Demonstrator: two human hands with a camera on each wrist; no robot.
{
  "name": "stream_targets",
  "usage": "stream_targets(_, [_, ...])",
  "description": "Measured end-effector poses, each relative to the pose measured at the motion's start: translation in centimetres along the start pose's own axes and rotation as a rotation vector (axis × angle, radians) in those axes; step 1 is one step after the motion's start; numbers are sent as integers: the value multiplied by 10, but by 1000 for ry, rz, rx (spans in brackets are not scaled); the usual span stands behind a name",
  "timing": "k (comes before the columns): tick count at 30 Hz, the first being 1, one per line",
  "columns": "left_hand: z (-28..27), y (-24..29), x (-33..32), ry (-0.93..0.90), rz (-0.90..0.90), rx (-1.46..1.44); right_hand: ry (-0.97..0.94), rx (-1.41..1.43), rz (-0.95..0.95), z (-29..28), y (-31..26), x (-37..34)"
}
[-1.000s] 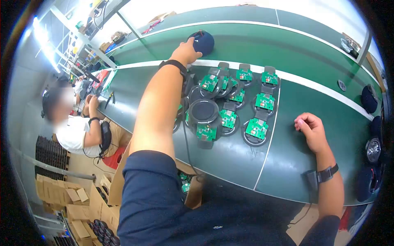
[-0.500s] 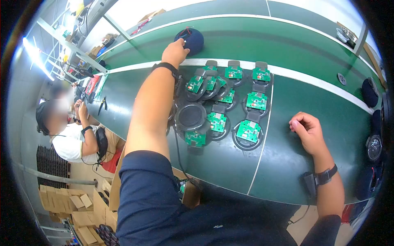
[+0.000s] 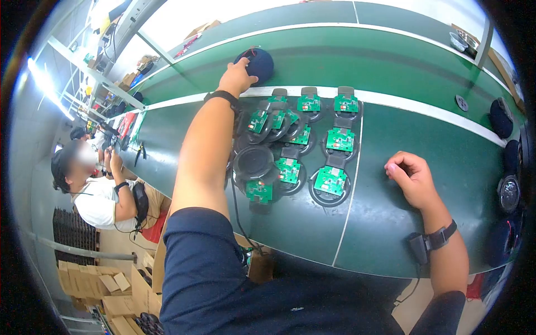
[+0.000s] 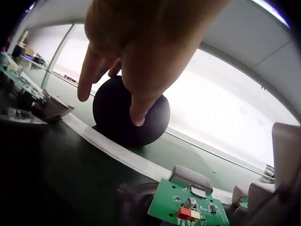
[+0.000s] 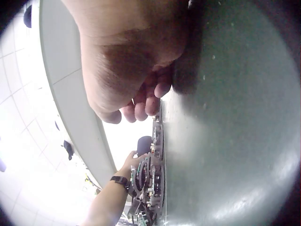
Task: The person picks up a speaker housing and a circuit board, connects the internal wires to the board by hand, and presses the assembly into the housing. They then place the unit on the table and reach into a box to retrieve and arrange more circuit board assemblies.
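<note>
A dark blue round speaker housing [image 3: 259, 66] sits on the green ledge at the back, a red wire at its top. My left hand [image 3: 237, 77] grips it from the left, thumb on its near side and fingers over the top. In the left wrist view the thumb lies across the dark housing [image 4: 155, 113], with the other fingers partly behind it. My right hand [image 3: 413, 177] rests low over the green table, fingers loosely curled and nothing in them. Between the hands lie black round parts bearing green circuit boards [image 3: 330, 180], several overlapping in a pile.
A plain black disc [image 3: 253, 162] lies on top of the pile's near side. More dark speaker housings [image 3: 501, 120] line the right edge, near a small grey disc [image 3: 461, 103]. Pliers [image 3: 140, 153] lie at left, near another seated person [image 3: 103, 195]. Cardboard boxes [image 3: 120, 306] stand below.
My left hand has shifted over the top of the housing, which looks slightly turned, its opening now more covered. The right hand stays loosely curled. The head view has shifted a little.
</note>
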State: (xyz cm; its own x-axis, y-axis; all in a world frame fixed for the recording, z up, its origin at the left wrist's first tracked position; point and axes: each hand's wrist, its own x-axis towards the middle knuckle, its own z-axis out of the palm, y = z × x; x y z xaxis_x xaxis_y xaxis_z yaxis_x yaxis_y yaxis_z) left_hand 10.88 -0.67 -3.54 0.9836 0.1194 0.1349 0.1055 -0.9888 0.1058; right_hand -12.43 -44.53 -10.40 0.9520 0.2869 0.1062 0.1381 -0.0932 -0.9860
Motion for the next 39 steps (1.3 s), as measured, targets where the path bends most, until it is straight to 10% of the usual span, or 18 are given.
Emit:
stream_targets(9, [-33,-2,-24,85,145,-167,1,5,-25,-1,7,2])
stream_targets(13, [-89,28,-88,327,420,-110,-55,30,-47,-3,10,4])
stream_targets(18, [-129,100,-195,194,595,-231,115,81,-189,-8,-2,7])
stream_targets(24, [-90,199,-324,-119,628,-221,132,396,-108,-11,-55,-32])
stream_targets(32, [-18,212,-368,88,859,-470,240,41,-119,-41,-16,-65])
stream_targets(36, [-37,146,-364,132,755,-587,179,15,9,-50,-20,-67])
stream_targets(39, [-72,84,-365,46,264,-907,154,68,-46,-54,-23,-65])
